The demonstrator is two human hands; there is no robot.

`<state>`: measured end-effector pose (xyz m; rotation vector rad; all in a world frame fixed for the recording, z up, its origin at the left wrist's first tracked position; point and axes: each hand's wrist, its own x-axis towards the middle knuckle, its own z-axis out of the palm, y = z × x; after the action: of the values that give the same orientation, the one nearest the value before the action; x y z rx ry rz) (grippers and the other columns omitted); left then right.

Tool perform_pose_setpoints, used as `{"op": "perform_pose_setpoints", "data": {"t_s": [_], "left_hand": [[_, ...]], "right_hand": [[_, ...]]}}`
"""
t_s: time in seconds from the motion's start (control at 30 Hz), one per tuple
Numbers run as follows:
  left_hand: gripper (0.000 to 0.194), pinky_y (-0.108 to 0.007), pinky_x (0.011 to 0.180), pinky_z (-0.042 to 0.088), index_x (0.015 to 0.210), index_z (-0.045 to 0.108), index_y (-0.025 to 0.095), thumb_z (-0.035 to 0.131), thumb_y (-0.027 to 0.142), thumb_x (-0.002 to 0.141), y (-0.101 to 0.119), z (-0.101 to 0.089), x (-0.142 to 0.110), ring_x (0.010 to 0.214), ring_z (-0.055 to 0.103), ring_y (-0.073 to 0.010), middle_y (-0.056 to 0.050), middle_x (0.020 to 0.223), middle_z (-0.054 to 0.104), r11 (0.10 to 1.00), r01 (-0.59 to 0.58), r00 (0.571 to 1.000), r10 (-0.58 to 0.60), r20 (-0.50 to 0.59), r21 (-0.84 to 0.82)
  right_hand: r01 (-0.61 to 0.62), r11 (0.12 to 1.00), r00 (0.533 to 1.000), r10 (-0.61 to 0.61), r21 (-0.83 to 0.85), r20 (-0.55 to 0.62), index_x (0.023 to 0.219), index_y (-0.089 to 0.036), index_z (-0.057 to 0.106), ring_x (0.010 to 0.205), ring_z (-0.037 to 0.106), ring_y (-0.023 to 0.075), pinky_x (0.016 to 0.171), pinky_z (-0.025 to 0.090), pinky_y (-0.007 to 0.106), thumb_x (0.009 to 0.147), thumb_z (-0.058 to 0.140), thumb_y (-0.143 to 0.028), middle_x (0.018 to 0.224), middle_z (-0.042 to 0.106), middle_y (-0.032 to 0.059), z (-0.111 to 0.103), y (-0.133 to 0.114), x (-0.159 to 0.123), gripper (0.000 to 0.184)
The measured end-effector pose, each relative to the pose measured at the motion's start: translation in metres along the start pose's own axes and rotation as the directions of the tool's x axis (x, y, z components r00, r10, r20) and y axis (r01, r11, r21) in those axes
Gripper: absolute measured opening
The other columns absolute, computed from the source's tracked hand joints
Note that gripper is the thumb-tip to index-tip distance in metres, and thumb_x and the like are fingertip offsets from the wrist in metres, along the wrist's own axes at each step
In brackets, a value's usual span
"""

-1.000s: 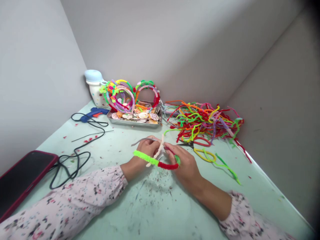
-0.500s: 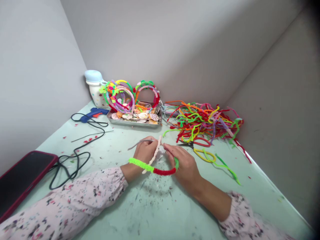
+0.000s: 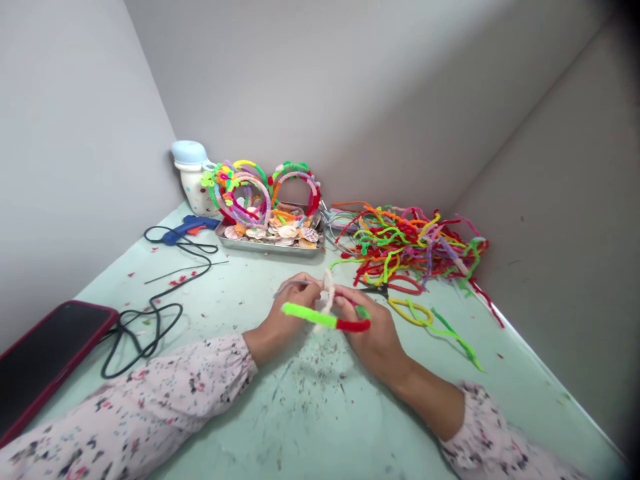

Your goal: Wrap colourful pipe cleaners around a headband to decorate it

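Note:
Between my hands is a headband (image 3: 310, 315) wrapped in bright green, red and darker green fuzzy pipe cleaner, its curve towards me. A bare grey end of it shows by my left hand (image 3: 293, 308), whose fingers are pinched on the band. My right hand (image 3: 373, 328) is closed round the wrapped part on the other side, fingertips near the left ones. A whitish pipe cleaner (image 3: 330, 291) stands up between the fingertips and runs down behind the green stretch. Exactly which fingers touch it is hidden and a little blurred.
Behind are a metal tray (image 3: 270, 247) of seashells with finished headbands, and a white cup (image 3: 193, 183). A blue glue gun (image 3: 193, 227), its black cord (image 3: 165, 293) and a phone (image 3: 50, 360) lie left. A pipe cleaner pile (image 3: 410, 243) and scissors (image 3: 407, 310) lie right.
The headband has tilted and shifted right and up, its green and red stretch now nearer my fingers. The whitish pipe cleaner has moved slightly right. Both hands stay close together.

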<state>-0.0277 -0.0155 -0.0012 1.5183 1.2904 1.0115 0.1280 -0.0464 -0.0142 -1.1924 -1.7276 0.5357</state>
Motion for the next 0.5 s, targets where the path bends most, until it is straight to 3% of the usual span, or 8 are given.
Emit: {"op": "perform_pose_setpoints", "data": {"t_s": [0.13, 0.2, 0.37, 0.5], "left_hand": [[0.017, -0.020, 0.049, 0.038, 0.086, 0.052, 0.017, 0.055, 0.029, 0.075, -0.003, 0.004, 0.000, 0.051, 0.047, -0.0084, 0.004, 0.063, 0.051, 0.969, 0.027, 1.000, -0.029, -0.003, -0.247], [0.020, -0.019, 0.050, 0.039, 0.089, 0.052, 0.018, 0.059, 0.026, 0.072, -0.006, 0.005, 0.001, 0.051, 0.047, -0.0074, 0.005, 0.066, 0.052, 0.957, 0.020, 1.000, -0.026, -0.015, -0.290], [0.018, -0.020, 0.053, 0.039, 0.091, 0.054, 0.018, 0.059, 0.024, 0.075, -0.011, 0.006, 0.002, 0.055, 0.049, -0.0079, 0.003, 0.069, 0.056, 0.957, -0.038, 0.997, 0.056, 0.057, -0.287], [0.017, -0.022, 0.061, 0.043, 0.091, 0.061, 0.016, 0.057, 0.022, 0.076, -0.017, 0.006, 0.004, 0.067, 0.055, -0.0109, -0.002, 0.080, 0.061, 0.977, -0.129, 0.989, 0.140, 0.051, -0.170]], "right_hand": [[-0.340, 0.892, 0.938, 0.344, 0.297, 0.043, 0.099, -0.015, 0.070, 0.076, 0.068, 0.0191, 0.074, 0.054, 0.032, 0.085, 0.053, -0.036, 0.084, 0.073, 0.0070, 0.000, 0.006, 0.008, 0.031], [-0.431, 0.827, 0.895, 0.443, 0.362, 0.054, 0.097, -0.013, 0.071, 0.070, 0.068, 0.0186, 0.072, 0.054, 0.033, 0.083, 0.056, -0.039, 0.078, 0.073, 0.0080, 0.001, 0.009, 0.012, 0.034], [-0.464, 0.810, 0.878, 0.474, 0.358, 0.068, 0.095, -0.013, 0.073, 0.068, 0.067, 0.0176, 0.073, 0.053, 0.034, 0.081, 0.058, -0.040, 0.070, 0.073, 0.0070, 0.000, 0.008, 0.013, 0.034], [-0.461, 0.823, 0.882, 0.466, 0.333, 0.069, 0.083, -0.013, 0.074, 0.066, 0.066, 0.0169, 0.071, 0.053, 0.032, 0.080, 0.057, -0.038, 0.072, 0.073, 0.0076, -0.002, 0.004, 0.013, 0.030]]}}
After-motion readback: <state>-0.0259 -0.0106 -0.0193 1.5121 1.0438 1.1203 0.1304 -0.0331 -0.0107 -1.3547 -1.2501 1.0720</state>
